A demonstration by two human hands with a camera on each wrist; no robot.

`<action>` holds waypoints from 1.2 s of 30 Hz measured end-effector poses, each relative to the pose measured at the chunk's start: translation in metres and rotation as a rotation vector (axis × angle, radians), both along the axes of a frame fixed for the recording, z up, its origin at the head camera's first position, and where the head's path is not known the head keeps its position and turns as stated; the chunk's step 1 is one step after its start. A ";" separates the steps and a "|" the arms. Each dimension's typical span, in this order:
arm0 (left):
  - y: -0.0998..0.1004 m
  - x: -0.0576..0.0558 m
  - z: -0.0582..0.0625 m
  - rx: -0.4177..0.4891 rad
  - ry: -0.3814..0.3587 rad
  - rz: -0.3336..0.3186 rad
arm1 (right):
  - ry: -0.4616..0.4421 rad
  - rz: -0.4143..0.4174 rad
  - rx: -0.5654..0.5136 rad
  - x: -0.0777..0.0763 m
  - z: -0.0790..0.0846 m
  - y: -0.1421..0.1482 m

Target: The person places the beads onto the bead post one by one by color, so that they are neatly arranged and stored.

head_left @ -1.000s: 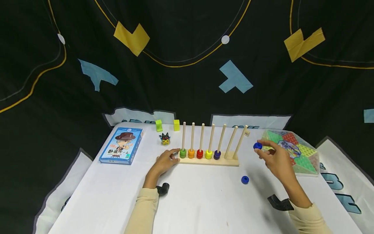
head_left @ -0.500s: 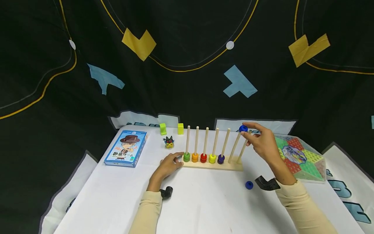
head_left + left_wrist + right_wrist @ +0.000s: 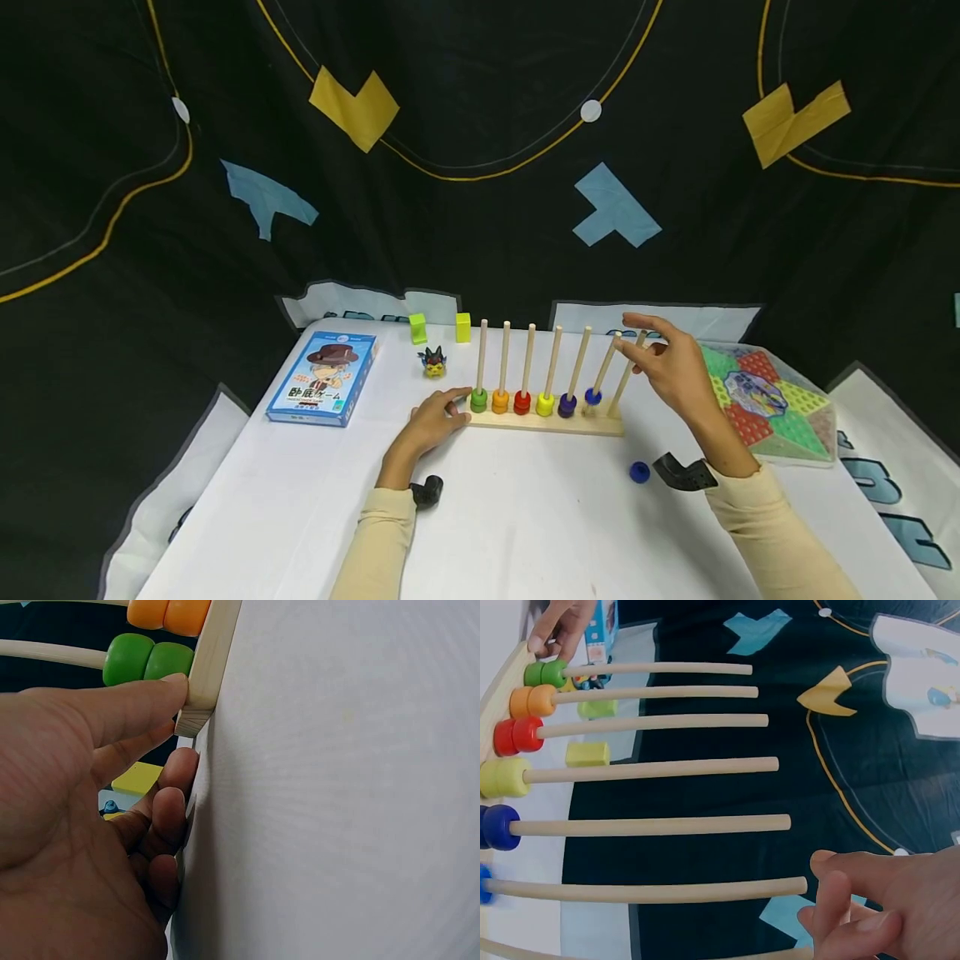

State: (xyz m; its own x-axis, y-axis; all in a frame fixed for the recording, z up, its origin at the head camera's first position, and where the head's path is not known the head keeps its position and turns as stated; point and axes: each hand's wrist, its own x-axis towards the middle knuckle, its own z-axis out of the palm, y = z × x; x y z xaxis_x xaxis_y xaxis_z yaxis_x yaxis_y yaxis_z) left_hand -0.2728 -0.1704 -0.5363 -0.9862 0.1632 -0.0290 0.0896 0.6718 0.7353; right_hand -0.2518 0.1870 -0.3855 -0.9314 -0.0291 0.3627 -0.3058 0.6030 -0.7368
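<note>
A wooden bead rack [image 3: 543, 423] with several upright pegs stands mid-table. Pairs of green, orange, red, yellow and dark purple beads sit low on its first pegs. One blue bead [image 3: 593, 397], blurred in the right wrist view, is near the bottom of the sixth peg. The seventh peg [image 3: 628, 375] carries no bead. My left hand [image 3: 433, 422] pinches the rack's left end between thumb and forefinger, beside the green beads [image 3: 146, 658]. My right hand [image 3: 675, 367] hovers at the top of the sixth peg, fingers apart and holding nothing. Another blue bead [image 3: 639, 472] lies on the table.
At left lies a blue card-game box [image 3: 322, 379]. Behind the rack are a small figurine [image 3: 433, 362], a green block [image 3: 417, 328] and a yellow-green block [image 3: 463, 328]. A colourful board-game box [image 3: 772, 404] lies right, near my right forearm. A dark cloth [image 3: 465, 242] hangs behind.
My right hand brought a blue bead leftward to the top of the sixth peg and let it go; the bead is now down that peg. My left hand stays on the rack.
</note>
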 end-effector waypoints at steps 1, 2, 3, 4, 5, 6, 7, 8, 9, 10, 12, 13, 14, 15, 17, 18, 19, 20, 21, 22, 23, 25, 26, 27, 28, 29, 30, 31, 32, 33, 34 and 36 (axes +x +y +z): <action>0.000 0.000 0.000 -0.002 0.002 -0.004 | 0.007 -0.005 -0.002 0.002 0.000 0.001; 0.000 0.000 0.000 -0.002 0.002 -0.007 | 0.013 -0.009 -0.002 0.005 -0.001 0.003; 0.000 -0.001 0.000 -0.001 -0.001 -0.006 | 0.018 -0.015 -0.003 0.008 -0.003 0.005; 0.000 -0.001 0.000 -0.004 -0.003 -0.006 | 0.022 -0.019 -0.004 0.011 -0.004 0.007; 0.000 -0.001 0.001 -0.008 0.001 -0.008 | 0.021 -0.027 -0.007 0.015 -0.006 0.009; 0.000 -0.002 0.001 -0.014 0.001 -0.006 | 0.019 -0.035 -0.009 0.018 -0.009 0.012; 0.000 -0.002 0.002 -0.017 0.002 -0.003 | 0.012 -0.043 -0.010 0.023 -0.012 0.014; -0.001 -0.003 0.003 -0.017 0.001 0.001 | 0.005 -0.053 -0.009 0.027 -0.016 0.017; -0.001 -0.004 0.004 -0.019 0.002 0.003 | -0.005 -0.065 -0.006 0.031 -0.020 0.019; -0.001 -0.005 0.005 -0.021 0.004 0.005 | -0.015 -0.073 -0.004 0.036 -0.025 0.022; -0.002 -0.006 0.006 -0.017 -0.002 0.011 | -0.041 -0.080 0.009 0.044 -0.037 0.027; -0.002 -0.006 0.007 -0.013 -0.008 0.014 | -0.063 -0.078 0.016 0.048 -0.044 0.030; -0.002 -0.006 0.008 -0.012 -0.012 0.016 | -0.090 -0.074 0.028 0.051 -0.052 0.032; -0.002 -0.006 0.007 -0.009 -0.018 0.019 | -0.126 -0.068 0.036 0.055 -0.061 0.035; -0.002 -0.004 0.007 -0.003 -0.028 0.022 | -0.208 -0.050 0.043 0.063 -0.081 0.040; -0.001 -0.004 0.006 -0.002 -0.033 0.023 | -0.257 -0.042 0.041 0.067 -0.092 0.043; -0.001 -0.003 0.005 -0.002 -0.036 0.021 | -0.303 -0.035 0.043 0.071 -0.103 0.045; 0.000 -0.003 0.004 -0.004 -0.036 0.018 | -0.346 -0.032 0.044 0.074 -0.112 0.048; 0.001 -0.002 0.002 -0.003 -0.038 0.015 | -0.380 -0.031 0.037 0.078 -0.121 0.049; 0.001 -0.002 0.003 -0.004 -0.035 0.014 | -0.396 -0.030 0.035 0.080 -0.129 0.050; 0.001 -0.003 0.003 -0.004 -0.031 0.015 | -0.408 -0.032 0.036 0.082 -0.135 0.050; 0.000 -0.003 0.004 -0.003 -0.023 0.017 | -0.413 -0.036 0.036 0.083 -0.144 0.049; 0.000 -0.003 0.004 -0.002 -0.017 0.017 | -0.406 -0.037 0.037 0.084 -0.147 0.048; -0.001 -0.003 0.003 0.003 -0.013 0.017 | -0.399 -0.040 0.039 0.084 -0.150 0.046; -0.001 -0.003 0.003 0.006 -0.010 0.016 | -0.392 -0.042 0.045 0.084 -0.153 0.045; -0.001 -0.003 0.002 0.006 -0.005 0.014 | -0.388 -0.043 0.046 0.083 -0.155 0.044; -0.001 -0.003 0.001 0.007 -0.006 0.012 | -0.387 -0.044 0.050 0.083 -0.156 0.043; -0.001 -0.002 0.000 0.009 -0.006 0.009 | -0.385 -0.046 0.057 0.083 -0.157 0.041; -0.001 -0.002 0.000 0.013 -0.005 0.007 | -0.388 -0.048 0.060 0.083 -0.158 0.041; -0.001 -0.002 -0.001 0.019 -0.007 0.007 | -0.392 -0.049 0.062 0.083 -0.159 0.040; 0.000 -0.002 -0.001 0.021 -0.007 0.006 | -0.391 -0.048 0.063 0.082 -0.158 0.040; 0.001 -0.002 -0.001 0.028 -0.006 0.001 | -0.388 -0.047 0.059 0.081 -0.155 0.040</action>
